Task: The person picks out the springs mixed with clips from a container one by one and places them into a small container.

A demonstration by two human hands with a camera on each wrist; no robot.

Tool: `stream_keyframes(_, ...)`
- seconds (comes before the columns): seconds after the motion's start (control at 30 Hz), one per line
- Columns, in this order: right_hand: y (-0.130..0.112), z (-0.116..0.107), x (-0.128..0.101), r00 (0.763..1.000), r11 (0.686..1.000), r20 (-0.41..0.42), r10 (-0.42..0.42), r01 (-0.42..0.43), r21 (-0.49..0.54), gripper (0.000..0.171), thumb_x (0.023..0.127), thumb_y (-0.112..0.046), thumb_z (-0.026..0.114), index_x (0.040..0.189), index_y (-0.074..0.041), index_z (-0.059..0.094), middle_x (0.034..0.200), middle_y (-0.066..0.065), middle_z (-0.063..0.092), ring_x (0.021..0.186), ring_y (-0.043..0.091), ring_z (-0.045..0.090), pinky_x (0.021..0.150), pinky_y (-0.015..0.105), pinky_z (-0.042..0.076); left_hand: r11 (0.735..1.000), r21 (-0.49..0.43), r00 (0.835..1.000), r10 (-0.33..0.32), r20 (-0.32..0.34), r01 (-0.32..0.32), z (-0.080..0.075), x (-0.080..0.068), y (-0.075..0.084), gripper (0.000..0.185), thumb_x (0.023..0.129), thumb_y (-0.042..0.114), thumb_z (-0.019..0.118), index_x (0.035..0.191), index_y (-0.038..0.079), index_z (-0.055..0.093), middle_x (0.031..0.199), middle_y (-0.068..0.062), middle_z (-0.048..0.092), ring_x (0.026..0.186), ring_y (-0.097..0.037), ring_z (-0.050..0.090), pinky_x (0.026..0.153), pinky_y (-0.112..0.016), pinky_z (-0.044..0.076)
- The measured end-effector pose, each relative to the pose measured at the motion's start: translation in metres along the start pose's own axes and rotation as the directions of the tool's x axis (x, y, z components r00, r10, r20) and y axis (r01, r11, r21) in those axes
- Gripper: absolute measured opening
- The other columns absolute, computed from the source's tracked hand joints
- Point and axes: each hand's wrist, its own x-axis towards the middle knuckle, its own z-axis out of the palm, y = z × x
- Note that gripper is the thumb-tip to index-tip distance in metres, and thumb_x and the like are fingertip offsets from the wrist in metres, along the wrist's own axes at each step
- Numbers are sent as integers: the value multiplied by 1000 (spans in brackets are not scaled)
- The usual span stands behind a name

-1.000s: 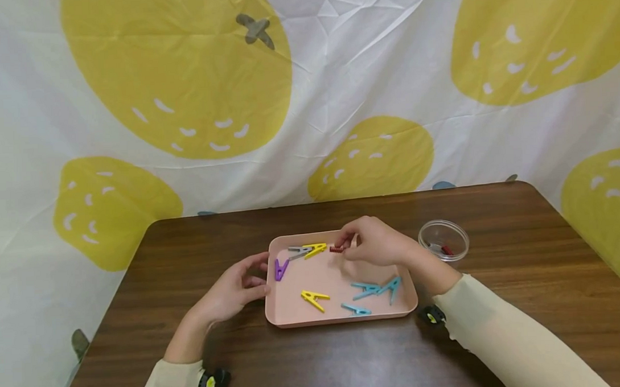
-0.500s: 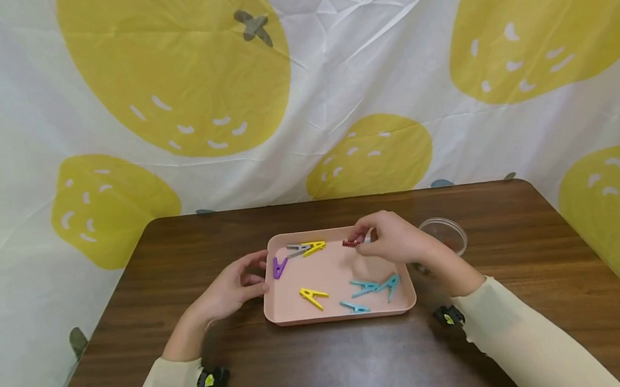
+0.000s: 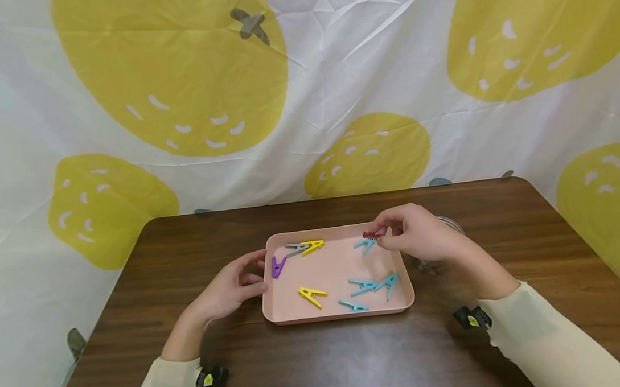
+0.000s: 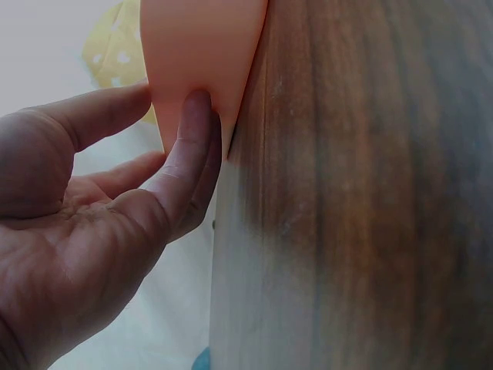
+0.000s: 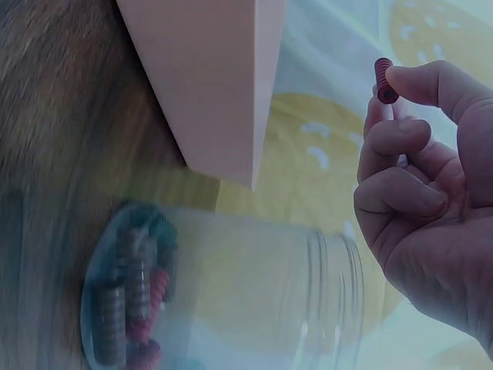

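My right hand (image 3: 419, 232) pinches a small red coil spring (image 5: 385, 80) between thumb and fingertips, above the right back corner of a pink tray (image 3: 314, 317). My left hand (image 3: 230, 287) touches the outside of the tray's left end with loosely extended fingers (image 4: 196, 123). Inside the tray lie several clothespins: a purple one (image 3: 278, 267), a grey one (image 3: 295, 248), two yellow ones and several light blue ones (image 3: 363, 286). Just below the spring shows a blue clothespin (image 3: 365, 245). Beside the tray stands a clear jar (image 5: 254, 285) with grey and red springs in it.
A dark wooden table (image 3: 357, 360) bears the tray and the jar. Behind it hangs a white cloth (image 3: 228, 188) with large yellow fruit prints. In the head view, my right hand and forearm hide much of the jar.
My right hand has moved right with the red spring, from the back middle of the tray toward the jar. A blue clothespin has come into view beneath it. The left hand has stayed put.
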Motion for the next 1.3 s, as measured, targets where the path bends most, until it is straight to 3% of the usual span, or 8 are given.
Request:
stream_keyframes(0.2,3,-13,-12,998,999,-46,42,-43,-23,19,95,-7,74,110,-16,80,95,-2,73,72,19,57,67,31,49,1000,-1,1000,-10,-2,10,0,-1,1,70,99,3,74,160,2,41,144,-20,54,111,-27,68,93,-34,59)
stream_keyframes(0.67,22,-36,-45,984,990,-112,140,-136,37,16,94,-7,72,109,-11,76,85,6,69,57,13,54,50,30,47,1000,-8,1000,-8,5,8,1,-2,2,70,99,4,74,160,2,40,145,-20,53,111,-27,68,93,-35,59)
stream_keyframes(1.03,46,-46,-64,970,982,-223,100,-132,-132,17,91,-10,77,108,-8,77,89,1,68,66,12,58,56,27,46,1000,-5,1000,-7,-6,7,2,-2,1,70,98,2,75,160,1,41,143,-20,54,108,-26,68,91,-31,59)
stream_keyframes(1.3,55,-47,-68,964,976,-240,114,-154,-157,19,91,-8,78,110,-5,75,94,3,68,70,13,61,58,28,47,1000,-20,1000,6,-5,-6,2,0,-1,71,98,0,74,160,0,41,143,-22,54,108,-27,68,89,-29,58)
